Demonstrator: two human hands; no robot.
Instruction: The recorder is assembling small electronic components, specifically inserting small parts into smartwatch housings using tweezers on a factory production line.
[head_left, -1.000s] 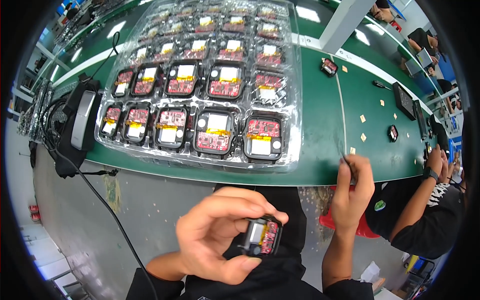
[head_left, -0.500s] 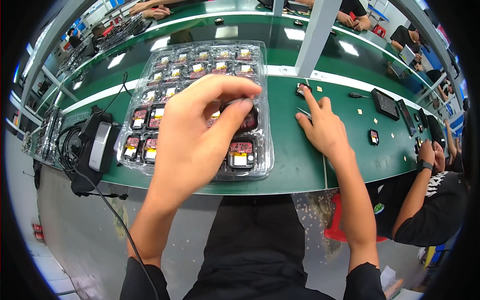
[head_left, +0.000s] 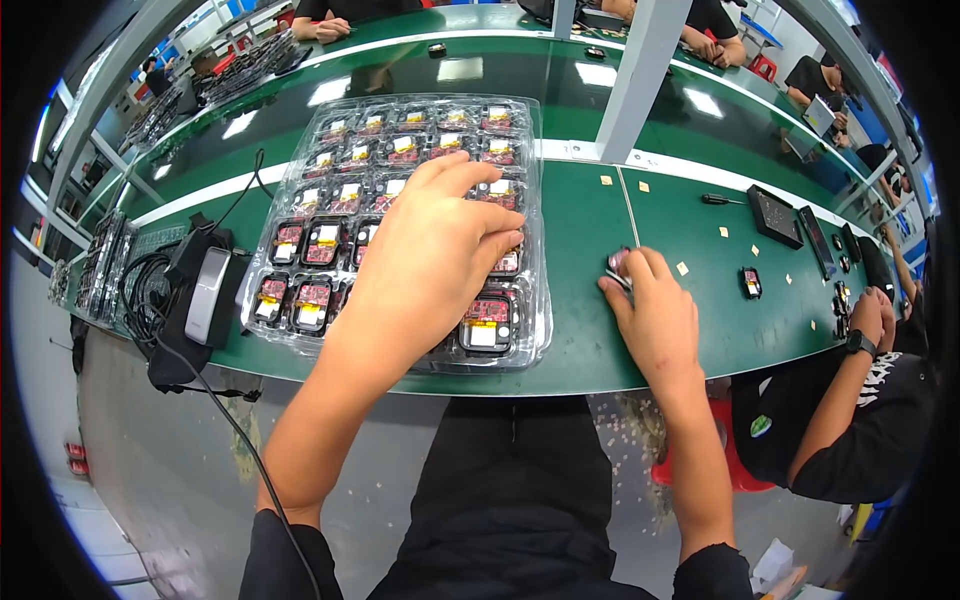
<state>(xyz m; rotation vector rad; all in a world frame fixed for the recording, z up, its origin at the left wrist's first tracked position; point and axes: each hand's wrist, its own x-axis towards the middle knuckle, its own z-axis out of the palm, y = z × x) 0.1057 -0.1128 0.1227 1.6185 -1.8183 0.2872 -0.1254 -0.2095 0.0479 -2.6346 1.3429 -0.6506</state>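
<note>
My left hand [head_left: 436, 235] reaches over a clear plastic tray [head_left: 537, 325], fingers stretched out and partly spread. Its fingertips are by a small black-cased device with a red circuit board [head_left: 507, 263], which lies in a tray pocket partly beneath them. Several like it fill the other pockets, each with a red board, yellow tape and a white patch. To the right of the tray, my right hand [head_left: 655, 305] is closed on another small dark device [head_left: 618, 262], mostly hidden by the fingers. Metal tweezers [head_left: 618, 280] show between that thumb and the fingers.
On the green table [head_left: 580, 340] lie small yellowish squares [head_left: 683, 268], another device [head_left: 750, 283], a screwdriver [head_left: 720, 199] and a black box [head_left: 775, 216]. A grey-and-black unit [head_left: 207, 295] with coiled cables stands left. A co-worker [head_left: 850, 400] sits at the right; a metal post [head_left: 640, 85] rises ahead.
My left hand has let go of the device, now in a tray pocket, and its fingers have spread. My right hand has moved nearer to me, bringing the other device along.
</note>
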